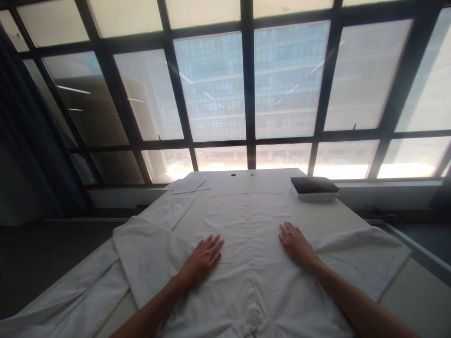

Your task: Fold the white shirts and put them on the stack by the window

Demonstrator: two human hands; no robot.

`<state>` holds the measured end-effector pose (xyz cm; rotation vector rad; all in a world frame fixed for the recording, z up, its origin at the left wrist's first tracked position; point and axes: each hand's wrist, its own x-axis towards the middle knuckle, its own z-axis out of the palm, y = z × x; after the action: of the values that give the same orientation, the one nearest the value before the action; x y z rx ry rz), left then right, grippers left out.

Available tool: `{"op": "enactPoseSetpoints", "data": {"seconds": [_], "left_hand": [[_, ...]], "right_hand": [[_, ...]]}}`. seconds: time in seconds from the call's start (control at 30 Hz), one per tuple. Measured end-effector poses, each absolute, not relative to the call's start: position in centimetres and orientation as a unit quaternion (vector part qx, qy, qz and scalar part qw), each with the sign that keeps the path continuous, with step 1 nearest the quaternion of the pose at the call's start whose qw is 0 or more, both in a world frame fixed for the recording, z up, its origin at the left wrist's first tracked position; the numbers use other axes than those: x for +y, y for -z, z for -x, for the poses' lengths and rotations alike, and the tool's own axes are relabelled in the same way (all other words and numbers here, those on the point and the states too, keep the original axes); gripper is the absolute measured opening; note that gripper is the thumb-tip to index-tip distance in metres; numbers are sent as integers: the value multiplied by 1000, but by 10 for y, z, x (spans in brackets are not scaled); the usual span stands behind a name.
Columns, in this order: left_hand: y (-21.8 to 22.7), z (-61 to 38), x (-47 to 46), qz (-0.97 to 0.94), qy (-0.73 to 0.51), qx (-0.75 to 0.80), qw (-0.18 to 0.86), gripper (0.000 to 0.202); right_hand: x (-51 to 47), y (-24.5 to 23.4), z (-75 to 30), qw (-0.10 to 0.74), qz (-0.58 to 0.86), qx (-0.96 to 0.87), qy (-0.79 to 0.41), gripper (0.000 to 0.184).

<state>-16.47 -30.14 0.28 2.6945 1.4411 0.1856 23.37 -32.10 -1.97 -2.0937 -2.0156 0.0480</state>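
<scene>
At your far left, a dark curtain (33, 136) hangs beside the black-framed window (248, 94), which runs across the whole far side. Nearer you, loose white fabric (84, 281) lies in folds over the left side of the white table (333, 218); you cannot tell whether it belongs to the garment beside it. Beyond it, a few paper sheets (193, 184) overlap near the table's far left corner.

Your left hand (205, 256) rests palm down, its fingers extended and slightly spread, on the left part of the white garment (253, 234); it grips nothing. That garment lies along the middle of the table before you, spread out lengthwise, a puckered seam (249, 239) running down its centre and more creases bunching towards your end. Past its far edge, two small dark spots mark the tabletop.

Your right hand (295, 240) lies flat near the garment's right edge, fingers extended and close together, holding nothing. Beyond it, near the table's right edge, sits a stack (314, 189) with a black top and white layers beneath. To the right of your right hand, a wide sleeve (366, 253) angles outward across the table.
</scene>
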Motion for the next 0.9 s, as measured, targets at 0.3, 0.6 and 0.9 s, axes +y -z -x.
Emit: {"op": "enactPoseSetpoints", "data": {"seconds": [0.3,0.6,0.9], "left_hand": [[-1,166,-301,-879,-56,471,41,54],[-1,166,-297,-879,-56,470,55,55],[-4,170,-293,-882,-40,465,62,57]], "right_hand": [[-324,18,-237,104,704,-702,-27,60],[-340,11,-256,103,647,-754,-50,62],[-370,24,-303,136,687,-714,-5,59]]}}
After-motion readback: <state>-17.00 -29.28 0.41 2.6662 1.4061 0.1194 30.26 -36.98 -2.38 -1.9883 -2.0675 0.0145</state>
